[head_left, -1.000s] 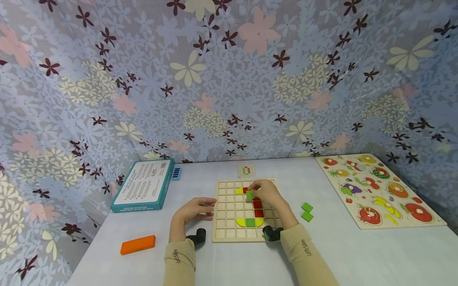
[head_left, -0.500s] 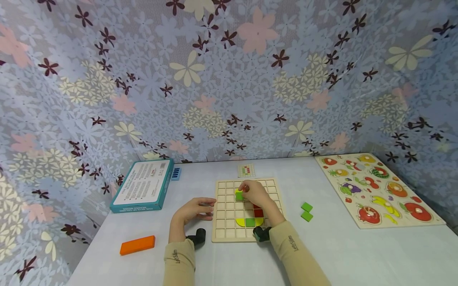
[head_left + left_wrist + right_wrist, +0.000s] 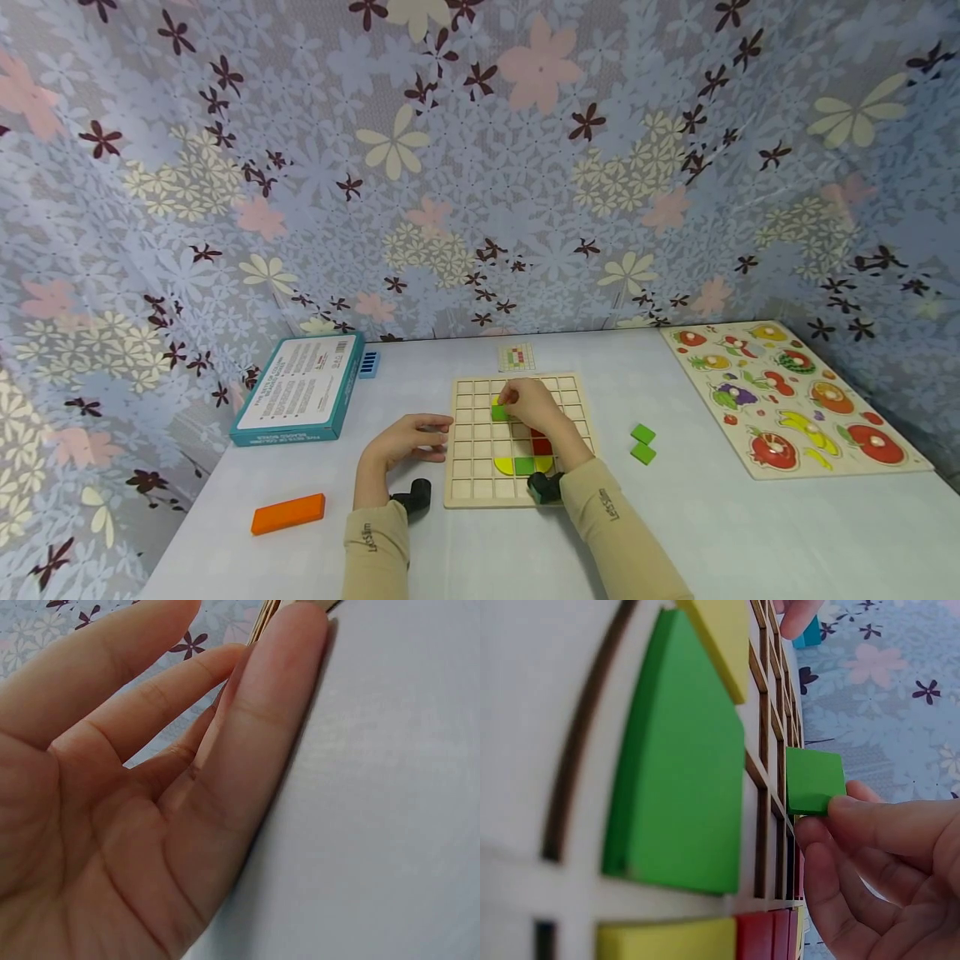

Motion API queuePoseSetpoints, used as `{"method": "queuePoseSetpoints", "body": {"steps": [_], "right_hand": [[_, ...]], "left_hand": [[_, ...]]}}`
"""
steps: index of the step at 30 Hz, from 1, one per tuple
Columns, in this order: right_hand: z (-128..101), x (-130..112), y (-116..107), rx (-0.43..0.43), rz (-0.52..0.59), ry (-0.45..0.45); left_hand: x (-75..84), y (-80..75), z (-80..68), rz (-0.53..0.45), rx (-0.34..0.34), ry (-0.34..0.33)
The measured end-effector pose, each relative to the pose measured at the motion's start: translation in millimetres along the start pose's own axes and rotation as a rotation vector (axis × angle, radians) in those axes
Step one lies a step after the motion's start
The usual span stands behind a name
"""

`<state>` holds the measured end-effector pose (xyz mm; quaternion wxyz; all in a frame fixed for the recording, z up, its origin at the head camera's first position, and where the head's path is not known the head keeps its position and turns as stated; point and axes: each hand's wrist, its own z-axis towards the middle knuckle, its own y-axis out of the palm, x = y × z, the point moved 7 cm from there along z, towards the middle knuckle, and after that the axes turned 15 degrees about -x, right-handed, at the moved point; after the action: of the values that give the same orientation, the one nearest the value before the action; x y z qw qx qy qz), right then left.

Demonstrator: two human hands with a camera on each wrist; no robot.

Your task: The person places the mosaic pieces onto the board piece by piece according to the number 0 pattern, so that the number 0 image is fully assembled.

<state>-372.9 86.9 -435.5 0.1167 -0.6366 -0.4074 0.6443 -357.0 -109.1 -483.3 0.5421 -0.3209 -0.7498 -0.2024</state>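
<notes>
Between thumb and fingers, my right hand point(image 3: 532, 406) pinches a small green square tile point(image 3: 815, 780) over the upper middle of a wooden grid board point(image 3: 465, 483). In the right wrist view the tile's edge is right at the grid. Under and beside that hand show a bit of yellow piece and red tiles point(image 3: 542, 447). Lower on the board lie a yellow rounded piece point(image 3: 504, 467), a green square point(image 3: 524, 467) and another yellow piece point(image 3: 543, 463). My left hand point(image 3: 402, 438) rests at the board's left edge, fingers loosely extended, holding nothing.
Two loose green tiles point(image 3: 642, 443) lie right of the board, and a pattern card point(image 3: 517, 358) behind it. Farther right is a fruit puzzle board point(image 3: 765, 408). At left are a teal box point(image 3: 300, 387), a small blue item point(image 3: 369, 365) and an orange block point(image 3: 288, 514).
My right hand has moved left across the board with the green tile and lowered it slightly, uncovering the right columns. The left hand has stayed in place.
</notes>
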Motion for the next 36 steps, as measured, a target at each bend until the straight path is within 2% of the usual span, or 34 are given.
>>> {"method": "queuePoseSetpoints", "body": {"steps": [11,18,29,36], "right_hand": [[-0.5,0.3,1.2,-0.025,-0.101,0.054],[-1.6,1.7,4.0,-0.068,-0.078,0.079],[-0.9,4.1,3.8,-0.071,-0.095,0.061],[-8.7,3.0,-4.3,-0.061,-0.088,0.002]], "left_hand": [[0.2,0.8,-1.3,0.009,0.007,-0.011],[-0.2,0.7,-2.1,0.011,0.012,-0.018],[-0.1,0.1,-3.3,0.006,0.010,-0.012],[1.1,-0.3,-0.8,0.010,0.003,-0.010]]}}
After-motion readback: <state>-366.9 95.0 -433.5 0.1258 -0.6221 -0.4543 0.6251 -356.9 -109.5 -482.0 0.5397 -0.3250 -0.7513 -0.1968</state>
